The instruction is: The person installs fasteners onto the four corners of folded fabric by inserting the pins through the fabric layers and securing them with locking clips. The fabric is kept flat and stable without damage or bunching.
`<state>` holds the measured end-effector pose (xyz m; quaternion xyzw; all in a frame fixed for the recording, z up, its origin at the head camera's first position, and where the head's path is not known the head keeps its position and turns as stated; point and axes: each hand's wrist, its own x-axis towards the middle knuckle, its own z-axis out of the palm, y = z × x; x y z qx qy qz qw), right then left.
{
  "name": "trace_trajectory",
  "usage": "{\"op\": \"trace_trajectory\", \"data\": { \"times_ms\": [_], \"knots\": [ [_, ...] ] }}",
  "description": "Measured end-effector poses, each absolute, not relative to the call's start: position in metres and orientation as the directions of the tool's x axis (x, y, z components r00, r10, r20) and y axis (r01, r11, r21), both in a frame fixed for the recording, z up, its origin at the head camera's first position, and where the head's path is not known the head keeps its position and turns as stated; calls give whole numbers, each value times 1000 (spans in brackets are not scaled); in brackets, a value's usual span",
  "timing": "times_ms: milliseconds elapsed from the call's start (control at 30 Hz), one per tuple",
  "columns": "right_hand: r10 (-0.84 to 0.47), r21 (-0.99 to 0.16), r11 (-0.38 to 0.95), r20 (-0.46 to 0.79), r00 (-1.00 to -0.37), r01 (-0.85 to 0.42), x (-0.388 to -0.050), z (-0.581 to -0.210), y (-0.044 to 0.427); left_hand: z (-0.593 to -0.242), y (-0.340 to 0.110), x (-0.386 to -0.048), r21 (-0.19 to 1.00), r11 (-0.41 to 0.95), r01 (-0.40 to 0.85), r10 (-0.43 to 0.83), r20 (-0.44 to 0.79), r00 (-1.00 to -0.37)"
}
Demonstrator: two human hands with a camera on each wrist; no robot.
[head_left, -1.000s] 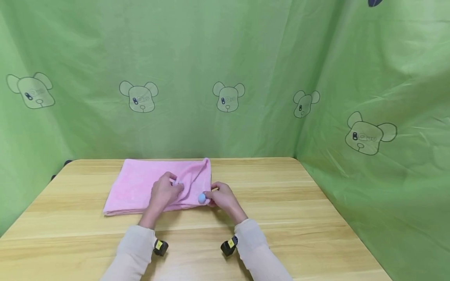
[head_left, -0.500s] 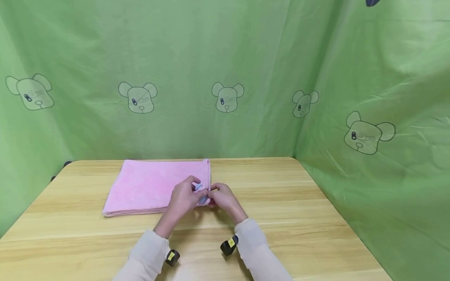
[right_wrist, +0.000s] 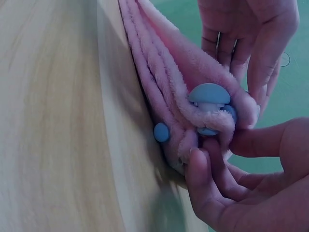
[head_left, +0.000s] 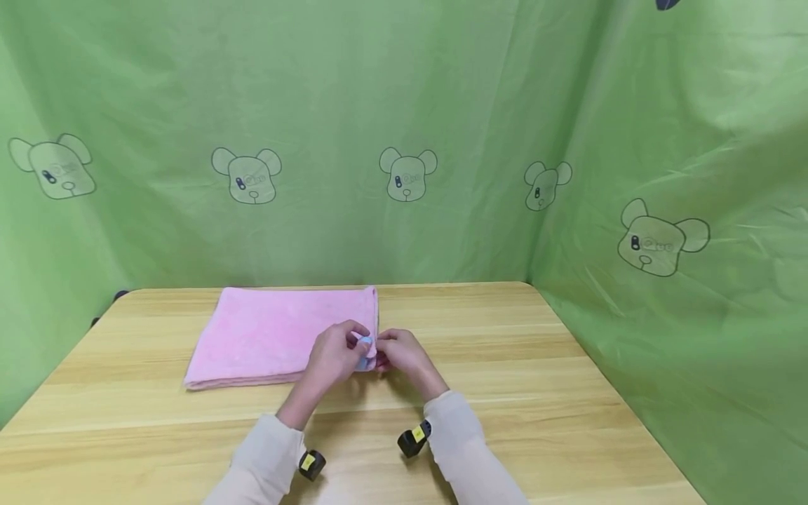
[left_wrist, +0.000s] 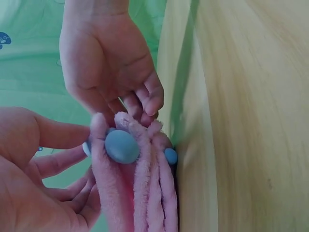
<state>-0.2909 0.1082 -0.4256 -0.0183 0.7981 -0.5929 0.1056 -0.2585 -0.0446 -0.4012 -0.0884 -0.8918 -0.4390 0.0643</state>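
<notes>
A folded pink plush cloth (head_left: 265, 330) lies on the table, its near right corner between my hands. Blue round-headed fasteners sit at that corner; in the left wrist view one large round head (left_wrist: 122, 146) shows between fabric layers. My left hand (head_left: 333, 352) pinches the top layer's edge by a pale blue disc. With thumb and fingers my right hand (head_left: 407, 354) holds a layer beneath, beside a mushroom-shaped blue fastener (right_wrist: 210, 94) in the right wrist view. Another small blue knob (right_wrist: 161, 132) sticks out of the lowest layers, near the tabletop. Fingers partly hide the corner.
The wooden table (head_left: 536, 421) extends on both sides of the cloth and in front of it. Green curtains (head_left: 328, 231) with bear-head drawings hang behind it and at the sides. A small black camera (head_left: 312, 464) hangs at the left wrist, another (head_left: 413, 440) at the right.
My left hand has moved right, bringing the cloth's top layer and its fastener over to the corner beside my right hand. The raised fold has flattened. My right hand has stayed at the corner.
</notes>
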Motion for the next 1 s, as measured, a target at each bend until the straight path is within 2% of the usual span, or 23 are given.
{"op": "trace_trajectory", "data": {
  "times_ms": [267, 533, 667, 1000],
  "knots": [
    [-15, -966, 251, -62, -998, 56, -286, -413, 110, -398, -44, -258, 792, 574, 208, 70, 205, -976],
    [-162, -966, 248, -119, -980, 76, -284, -409, 109, -399, -44, -259, 796, 592, 126, 86, 92, -992],
    [-174, -962, 265, -114, -978, 65, -284, -414, 110, -402, -45, -259, 793, 598, 117, 116, 59, -992],
    [-152, -940, 341, -72, -986, 16, -286, -423, 107, -411, -45, -261, 770, 619, 152, 150, 74, -986]
  ]
}}
